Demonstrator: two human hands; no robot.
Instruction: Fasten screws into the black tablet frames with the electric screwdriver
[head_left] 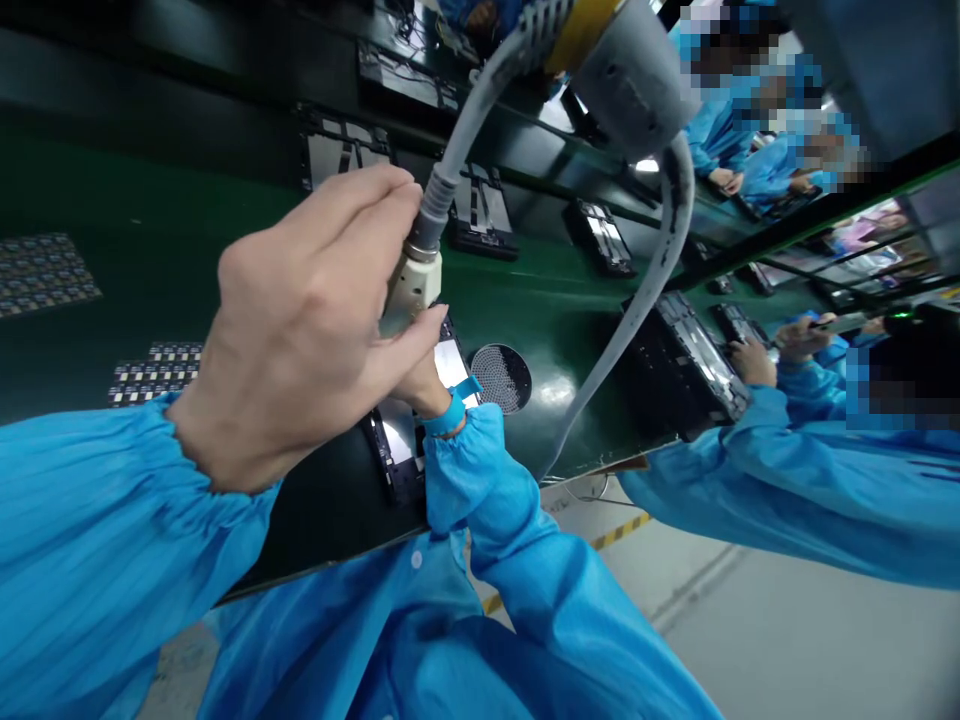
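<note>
Left hand [315, 310] wrapped around a pale tool [416, 282], grey cable [480, 100] running up from its top end. Right hand [424, 386] mostly hidden behind it, reaching over a black-framed device [405, 480]; can't tell if it grips anything. Device lies on the green bench [150, 200] beneath both hands, partly covered. Round dish [501, 378] just right of it, two sheets of small parts [154, 375] to the left, more devices [484, 215] beyond. Co-worker's hand [754, 362] at far right
</note>
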